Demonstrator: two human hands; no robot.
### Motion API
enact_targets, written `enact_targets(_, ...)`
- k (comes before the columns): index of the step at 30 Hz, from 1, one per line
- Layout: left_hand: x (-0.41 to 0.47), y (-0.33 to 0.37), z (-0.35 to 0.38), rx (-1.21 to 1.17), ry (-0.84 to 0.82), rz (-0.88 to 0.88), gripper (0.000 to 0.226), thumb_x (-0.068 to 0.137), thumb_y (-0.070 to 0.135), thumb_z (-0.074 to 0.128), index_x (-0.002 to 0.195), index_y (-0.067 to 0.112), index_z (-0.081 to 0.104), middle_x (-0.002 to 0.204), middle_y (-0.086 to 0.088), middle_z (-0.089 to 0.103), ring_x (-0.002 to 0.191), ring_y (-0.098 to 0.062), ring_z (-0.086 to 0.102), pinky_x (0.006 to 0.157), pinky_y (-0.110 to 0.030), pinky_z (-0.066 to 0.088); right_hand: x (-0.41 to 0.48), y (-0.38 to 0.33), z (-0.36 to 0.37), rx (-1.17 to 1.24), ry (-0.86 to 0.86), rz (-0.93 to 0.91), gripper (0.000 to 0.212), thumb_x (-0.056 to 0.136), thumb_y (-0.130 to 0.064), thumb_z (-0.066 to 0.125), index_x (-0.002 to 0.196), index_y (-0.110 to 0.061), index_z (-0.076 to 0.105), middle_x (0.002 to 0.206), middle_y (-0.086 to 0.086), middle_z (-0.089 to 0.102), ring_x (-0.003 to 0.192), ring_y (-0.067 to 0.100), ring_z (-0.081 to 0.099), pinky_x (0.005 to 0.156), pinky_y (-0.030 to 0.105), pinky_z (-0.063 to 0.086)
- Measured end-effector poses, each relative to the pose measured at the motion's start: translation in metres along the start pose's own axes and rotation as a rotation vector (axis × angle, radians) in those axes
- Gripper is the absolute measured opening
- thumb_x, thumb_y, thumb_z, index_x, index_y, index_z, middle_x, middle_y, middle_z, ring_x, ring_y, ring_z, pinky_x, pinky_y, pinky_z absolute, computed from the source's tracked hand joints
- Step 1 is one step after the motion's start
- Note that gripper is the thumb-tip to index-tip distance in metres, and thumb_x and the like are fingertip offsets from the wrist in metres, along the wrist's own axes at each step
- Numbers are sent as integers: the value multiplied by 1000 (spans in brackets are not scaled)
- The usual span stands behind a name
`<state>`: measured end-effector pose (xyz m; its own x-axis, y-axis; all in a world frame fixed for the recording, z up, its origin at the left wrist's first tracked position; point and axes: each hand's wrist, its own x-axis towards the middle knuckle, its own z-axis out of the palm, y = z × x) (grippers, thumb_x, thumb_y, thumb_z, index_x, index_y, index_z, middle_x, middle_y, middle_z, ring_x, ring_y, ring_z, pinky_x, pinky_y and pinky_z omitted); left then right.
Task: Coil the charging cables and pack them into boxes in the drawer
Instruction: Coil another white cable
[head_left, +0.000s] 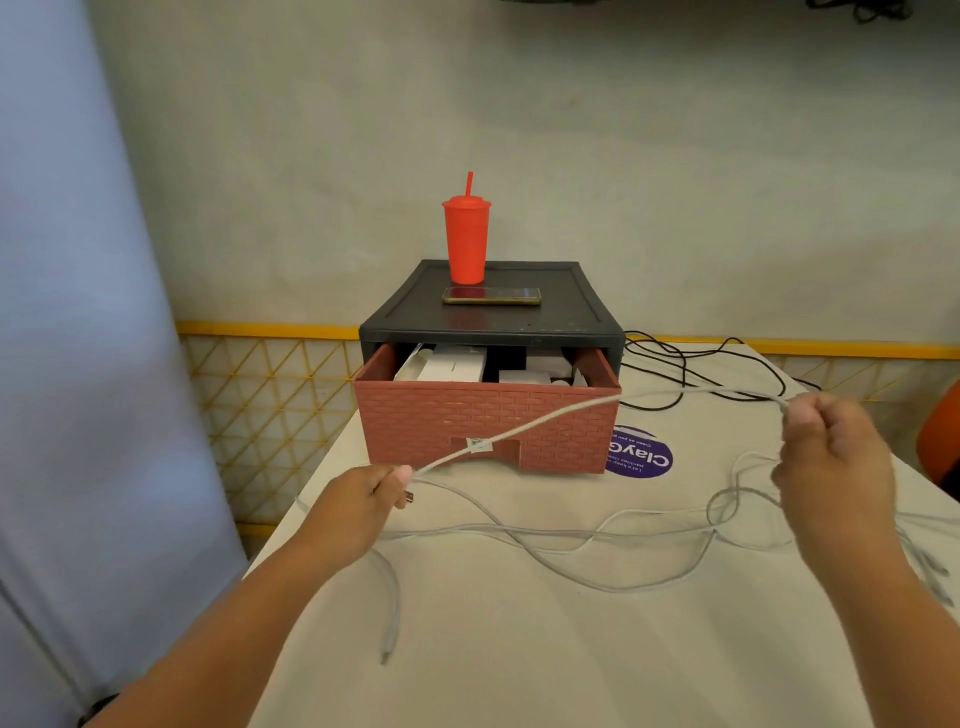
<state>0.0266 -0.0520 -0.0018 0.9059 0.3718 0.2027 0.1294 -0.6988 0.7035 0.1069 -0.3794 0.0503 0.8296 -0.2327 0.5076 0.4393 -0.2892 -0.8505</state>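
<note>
White cable (524, 427) stretched taut across frame centre, small illegible tag at midpoint. Left hand (375, 486) pinches lower end; right hand (826, 441) grips upper end. Behind: open brick-pattern drawer (488, 426) holding white boxes (452, 364). Purple sticker (641, 454), upside-down, reads "Clay…".

Just the one view here, head-worn and wide-angle, looking forward and down across the table (519, 649) from the person's own standpoint. The left hand (371, 491) and right hand (831, 452) reach in from the bottom corners, closest to the lens — the drawer unit (488, 322) is straight ahead around mid-frame, a bit further off, with the wall (675, 156) filling the top half behind it
</note>
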Motion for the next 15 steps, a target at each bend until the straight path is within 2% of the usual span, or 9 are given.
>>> enact_targets(2,-3,10,-4,-173,-96,-103,41,98,29,43,61,14,51,50,9,38,47,-8,33,49,-24,28,4,-3,-7,-99,-21,-66,15,96,-19,42,88,-25,52,68,-4,46,68,22,42,61,30,31)
enact_targets(4,-10,23,-7,-378,-258,-174,38,99,29,40,67,11,52,46,10,34,42,-7,29,46,-21,28,-2,-9,-7,-185,-101,-163,10,97,-17,45,90,-19,53,72,-10,50,70,18,43,58,26,32)
enact_targets(5,-14,31,-7,-438,-340,-168,35,99,27,39,72,11,54,47,9,36,42,-6,30,46,-19,30,-7,-11,-5,-214,-151,-215,9,95,-20,48,88,-20,54,73,-12,52,69,14,46,59,19,33)
enact_targets(7,-23,46,-7,-405,-480,-84,26,100,22,39,86,11,58,48,8,44,43,-7,38,50,-18,37,-17,-9,2,-245,-256,-293,9,92,-20,54,84,-21,58,75,-12,56,69,6,51,62,13,35)
enact_targets(10,-35,66,1,-347,-634,-14,12,98,10,40,102,11,52,59,5,59,53,-5,53,56,-15,42,-36,1,17,-324,-394,-414,15,84,-25,54,87,-18,67,77,-14,56,68,6,52,62,13,37)
enact_targets(13,-42,80,15,-604,-600,-105,22,93,-10,37,87,11,44,73,-3,67,64,-12,62,65,-23,50,-65,12,33,-358,-546,-548,13,80,-31,57,93,-30,61,74,-18,49,69,2,48,60,10,32)
enact_targets(15,-44,86,25,-851,-511,-223,30,88,-15,39,75,12,40,79,-8,67,63,-16,62,62,-27,50,-81,19,41,-366,-645,-578,18,80,-37,50,97,-32,57,75,-17,53,70,4,51,61,10,32)
